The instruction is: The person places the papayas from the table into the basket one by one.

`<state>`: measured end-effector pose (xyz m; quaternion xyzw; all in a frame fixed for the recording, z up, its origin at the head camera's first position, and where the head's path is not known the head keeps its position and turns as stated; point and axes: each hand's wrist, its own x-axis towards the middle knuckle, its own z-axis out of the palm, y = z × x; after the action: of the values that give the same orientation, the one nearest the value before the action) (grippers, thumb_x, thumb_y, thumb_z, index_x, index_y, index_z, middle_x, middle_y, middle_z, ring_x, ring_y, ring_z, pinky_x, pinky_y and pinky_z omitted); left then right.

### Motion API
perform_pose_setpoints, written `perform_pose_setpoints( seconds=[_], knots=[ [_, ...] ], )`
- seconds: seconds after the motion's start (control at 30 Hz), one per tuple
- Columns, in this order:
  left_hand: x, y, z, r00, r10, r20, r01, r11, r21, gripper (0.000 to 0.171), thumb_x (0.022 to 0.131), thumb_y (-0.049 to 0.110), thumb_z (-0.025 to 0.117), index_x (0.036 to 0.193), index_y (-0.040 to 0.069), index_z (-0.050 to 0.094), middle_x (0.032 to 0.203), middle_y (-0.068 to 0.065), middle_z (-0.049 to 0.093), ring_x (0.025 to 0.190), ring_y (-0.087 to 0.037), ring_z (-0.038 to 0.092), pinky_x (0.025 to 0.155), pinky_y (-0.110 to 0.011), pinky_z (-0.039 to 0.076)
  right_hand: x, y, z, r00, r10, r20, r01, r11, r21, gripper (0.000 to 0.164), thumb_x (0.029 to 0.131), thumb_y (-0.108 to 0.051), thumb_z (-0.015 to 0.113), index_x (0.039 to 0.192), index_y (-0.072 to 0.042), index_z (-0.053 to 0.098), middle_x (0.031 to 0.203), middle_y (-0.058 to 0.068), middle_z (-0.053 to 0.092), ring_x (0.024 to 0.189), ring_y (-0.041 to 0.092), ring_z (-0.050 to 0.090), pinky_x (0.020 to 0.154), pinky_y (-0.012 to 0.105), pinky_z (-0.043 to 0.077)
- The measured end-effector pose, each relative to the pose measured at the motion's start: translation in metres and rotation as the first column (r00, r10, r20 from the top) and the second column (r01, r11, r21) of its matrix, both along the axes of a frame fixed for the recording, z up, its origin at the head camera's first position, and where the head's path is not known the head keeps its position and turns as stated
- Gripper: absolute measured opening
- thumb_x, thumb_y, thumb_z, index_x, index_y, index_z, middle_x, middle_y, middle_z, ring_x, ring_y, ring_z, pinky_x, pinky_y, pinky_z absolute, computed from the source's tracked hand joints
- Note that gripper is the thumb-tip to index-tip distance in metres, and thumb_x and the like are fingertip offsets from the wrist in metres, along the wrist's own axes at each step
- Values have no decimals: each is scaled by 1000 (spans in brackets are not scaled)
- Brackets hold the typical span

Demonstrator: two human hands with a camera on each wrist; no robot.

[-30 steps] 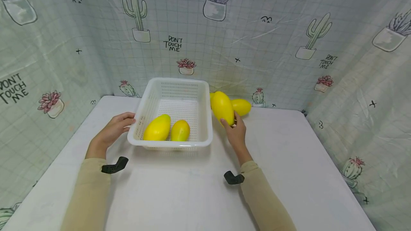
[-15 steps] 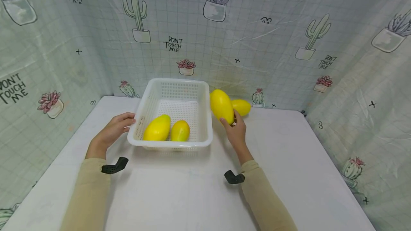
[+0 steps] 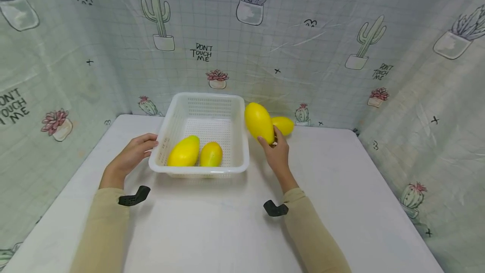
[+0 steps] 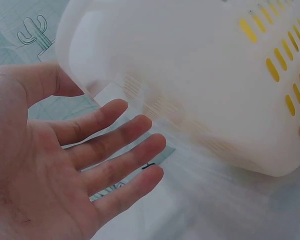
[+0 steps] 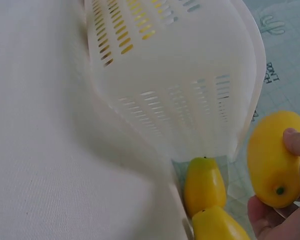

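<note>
White table (image 3: 204,226), left hand (image 3: 130,156) straight-fingered at basket (image 3: 201,169), right hand (image 3: 278,153) round mango (image 3: 258,120)

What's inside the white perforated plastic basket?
Two yellow oval fruits lie side by side inside the basket, toward its front; the near rim hides their lower ends.

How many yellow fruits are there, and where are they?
5: a bigger fruit and a smaller fruit in the basket, one fruit in the right hand, and two fruits on the table beside the basket. More could be hidden.
</note>
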<state>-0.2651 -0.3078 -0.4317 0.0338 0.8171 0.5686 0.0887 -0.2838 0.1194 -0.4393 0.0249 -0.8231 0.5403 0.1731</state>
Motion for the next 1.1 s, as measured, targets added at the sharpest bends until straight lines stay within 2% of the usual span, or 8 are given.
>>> perform_pose_setpoints(
  seconds=[0.27, 0.53, 0.87, 1.1],
  knots=[
    [-4, 1, -1, 1000, 1, 1, -1, 1000, 11, 56, 99, 44, 48, 137, 5, 41, 141, -9, 42, 127, -22, 38, 115, -59, 27, 2, -5, 3, 1000, 9, 3, -9, 1000, 5, 71, 88, -45, 67, 145, -11, 40, 134, 10, 52, 110, 25, 52, 91, 38, 51],
    [-5, 0, -3, 1000, 0, -8, 0, 1000, 10, 55, 99, 44, 48, 137, 6, 42, 141, -8, 43, 126, -20, 39, 115, -59, 28, 3, -8, 7, 999, 33, -17, -32, 999, 24, 70, 89, -46, 66, 144, -12, 40, 134, 7, 53, 109, 24, 52, 90, 38, 51],
    [-4, -1, -3, 1000, 0, -7, 0, 1000, -8, 55, 99, 43, 47, 139, 5, 42, 144, -11, 41, 130, -24, 37, 115, -59, 27, 5, -14, 16, 998, 55, -14, -55, 998, 31, 68, 90, -40, 67, 146, -11, 40, 135, 9, 52, 109, 24, 52, 89, 37, 50],
    [-1, -2, -1, 1000, -9, -18, 8, 1000, -12, 52, 100, 42, 47, 137, 4, 43, 128, 4, 49, 117, -8, 44, 112, -53, 34, 6, -17, 17, 997, 82, -15, -81, 996, 32, 69, 89, -36, 68, 146, -9, 40, 136, 10, 51, 111, 26, 52, 90, 38, 50]
  ],
)
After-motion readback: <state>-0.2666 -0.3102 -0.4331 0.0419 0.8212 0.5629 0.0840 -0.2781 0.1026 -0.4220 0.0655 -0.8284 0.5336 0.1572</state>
